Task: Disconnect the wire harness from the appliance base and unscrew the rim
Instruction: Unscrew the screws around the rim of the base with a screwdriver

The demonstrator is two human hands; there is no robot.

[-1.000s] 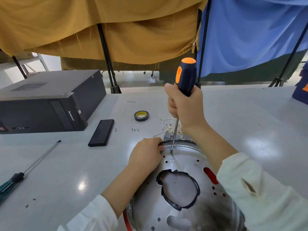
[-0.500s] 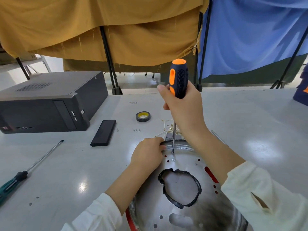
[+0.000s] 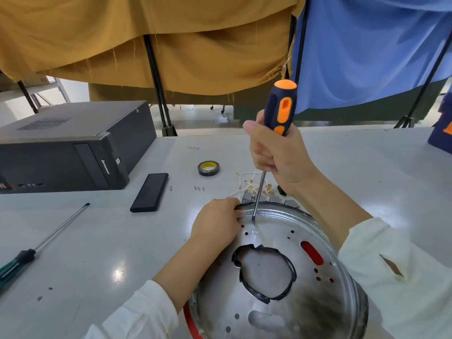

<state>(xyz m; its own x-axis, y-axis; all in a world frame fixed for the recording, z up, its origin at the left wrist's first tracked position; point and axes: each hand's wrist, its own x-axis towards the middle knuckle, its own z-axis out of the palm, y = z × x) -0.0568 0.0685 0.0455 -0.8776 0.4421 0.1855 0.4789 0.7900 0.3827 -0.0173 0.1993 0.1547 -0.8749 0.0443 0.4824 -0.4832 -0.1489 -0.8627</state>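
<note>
At frame center my right hand (image 3: 278,157) is gripping the orange/black screwdriver (image 3: 280,106), fingers wrapped tight round the handle, thumb sticking out to the left. The shaft is running down w/ a slight tilt, and its tip is sitting at a spot just inside the rim (image 3: 281,207) of the metal appliance base (image 3: 293,299); can't tell if it's seated in a screw head. Lower left of that, my left hand (image 3: 215,225) is curling over the rim edge, fingertips hooked on it, holding the base. The base is filling the lower center-right of the frame, showing a black-edged cutout in its middle and red showing thru slots. Just beyond the rim, near frame center, the wire harness (image 3: 252,185) is lying on the gray table (image 3: 97,241) as a tangle of white wires w/ brass terminals and gray blocks. Further up is a tape roll (image 3: 208,168), w/ 3 small screws (image 3: 199,188) below it. Left of those a black phone (image 3: 149,192) is lying flat, a green-handled screwdriver (image 3: 39,245) is at lower left, and a black PC case (image 3: 71,145) is sitting at upper left.
</note>
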